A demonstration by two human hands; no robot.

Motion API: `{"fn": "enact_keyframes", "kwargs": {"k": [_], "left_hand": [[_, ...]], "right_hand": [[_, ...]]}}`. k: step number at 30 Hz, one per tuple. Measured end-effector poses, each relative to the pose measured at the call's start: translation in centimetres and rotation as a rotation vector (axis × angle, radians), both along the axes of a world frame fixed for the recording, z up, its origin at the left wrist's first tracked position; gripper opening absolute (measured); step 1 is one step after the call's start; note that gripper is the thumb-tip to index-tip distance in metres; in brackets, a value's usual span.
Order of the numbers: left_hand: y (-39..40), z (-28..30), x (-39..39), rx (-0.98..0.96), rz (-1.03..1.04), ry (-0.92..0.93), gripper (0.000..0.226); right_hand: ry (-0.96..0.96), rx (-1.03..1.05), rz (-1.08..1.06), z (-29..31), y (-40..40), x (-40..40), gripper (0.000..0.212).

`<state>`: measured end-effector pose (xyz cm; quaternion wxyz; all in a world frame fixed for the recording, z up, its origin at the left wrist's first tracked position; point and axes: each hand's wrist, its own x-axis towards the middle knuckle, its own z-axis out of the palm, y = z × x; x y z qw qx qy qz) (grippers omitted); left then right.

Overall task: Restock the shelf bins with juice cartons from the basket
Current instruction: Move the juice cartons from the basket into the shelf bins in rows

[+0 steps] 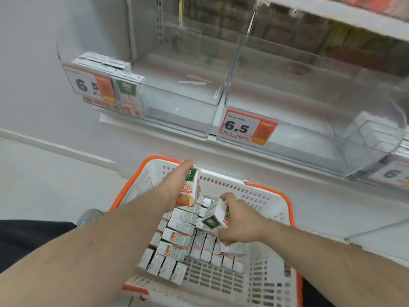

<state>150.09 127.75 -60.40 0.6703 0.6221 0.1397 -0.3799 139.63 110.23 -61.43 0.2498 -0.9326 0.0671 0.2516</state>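
The left hand [177, 185] grips an upright orange-printed juice carton [188, 188]. The right hand [238, 220] clasps a tilted white carton [215, 218] (label blurred). More cartons lie beneath both, in the white plastic basket [261, 196].

left grip [177, 187]: extended, curled | right grip [239, 220]: curled (both arms bare)

The basket [261, 196] down at 6 o'clock is matt white plastic, perforated all over, with a smooth orange plastic rim. The cartons [177, 240] packed in it look like coated paperboard with a slight sheen and printed faces. Up at 12 o'clock the shelf bins [287, 138] are clear glossy plastic, really see-through, catching reflections. The price tags [247, 129] stuck on their fronts look like printed paper, white and orange. The shelf [177, 138] under the bins is smooth, white, fairly matt.
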Motion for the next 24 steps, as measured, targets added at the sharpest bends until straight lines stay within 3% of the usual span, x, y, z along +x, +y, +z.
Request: {"fn": "enact_keyframes", "kwargs": {"k": [5, 11, 15, 18, 20, 24], "left_hand": [[-2.4, 8.7, 1.6, -0.013, -0.202, -0.164, 0.027], [-1.9, 16.7, 2.3, -0.089, -0.284, -0.413, 0.011], [-0.9, 17.1, 2.8, -0.076, -0.316, -0.659, 0.037], [-0.4, 16.2, 2.7, 0.041, -0.621, -0.889, 0.066], [-0.8, 15.8, 2.2, 0.045, -0.735, -0.945, 0.088], [-2.1, 15.4, 1.6, 0.002, -0.585, -0.969, 0.09]], "right_hand": [[-0.259, 0.089, 0.03, 10.7, -2.4, 0.6, 0.107], [-0.615, 0.336, -0.079, 16.7, -3.3, 0.2, 0.087], [-0.713, 0.422, -0.102, 18.3, -2.7, 1.0, 0.09], [-0.761, 0.488, -0.131, 19.2, -2.5, 2.1, 0.101], [-0.776, 0.535, -0.131, 19.4, -2.4, 2.7, 0.104], [-0.775, 0.657, -0.123, 19.0, -1.7, 4.3, 0.099]]}}
